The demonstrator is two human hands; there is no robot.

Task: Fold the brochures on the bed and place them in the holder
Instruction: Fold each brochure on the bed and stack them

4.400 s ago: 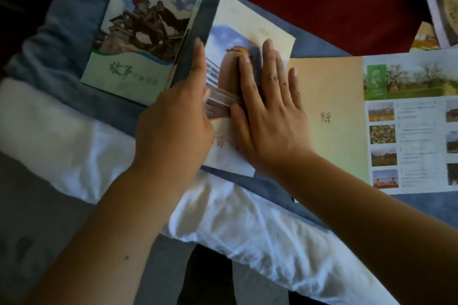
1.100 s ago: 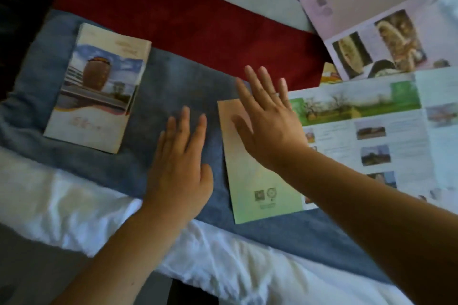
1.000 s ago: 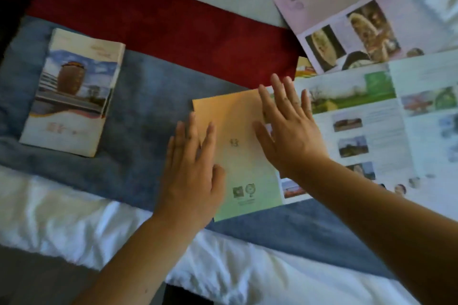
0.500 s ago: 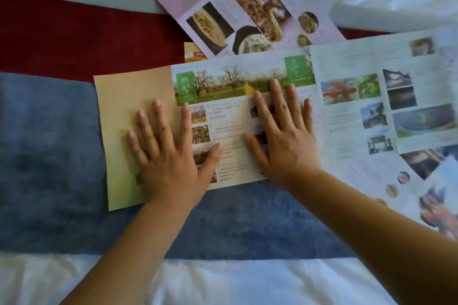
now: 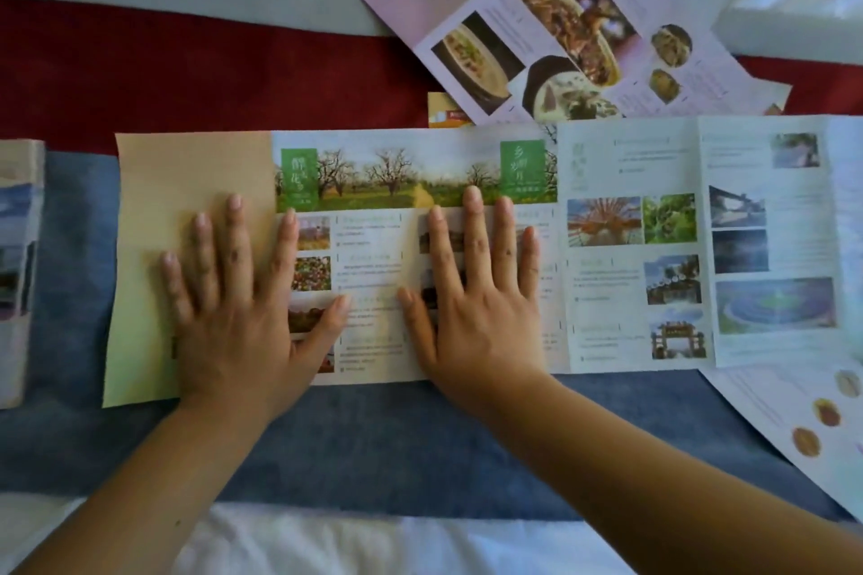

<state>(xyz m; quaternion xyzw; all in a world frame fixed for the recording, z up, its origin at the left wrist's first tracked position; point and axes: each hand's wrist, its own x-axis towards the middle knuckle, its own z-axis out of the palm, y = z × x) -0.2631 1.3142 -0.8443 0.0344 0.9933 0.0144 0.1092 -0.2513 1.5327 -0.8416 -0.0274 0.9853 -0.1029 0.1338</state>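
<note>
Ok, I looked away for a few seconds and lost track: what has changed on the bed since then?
The left hand and right hand left the folded brochure, now at the left edge, and moved right onto the long orchard brochure, which seems pulled left, nearer it. Both press flat on it, gripping nothing. The pink food brochure stays above it.

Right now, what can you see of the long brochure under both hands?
The long brochure lies opened flat, lengthwise across the blue blanket. It looks like thin paper, with fold creases between panels. Its left end panel is plain tan fading to green; the next ones carry an orchard banner, small photos and text. Its right end runs out of view. The left hand rests flat over the tan panel's seam, the right hand flat on the middle.
</note>
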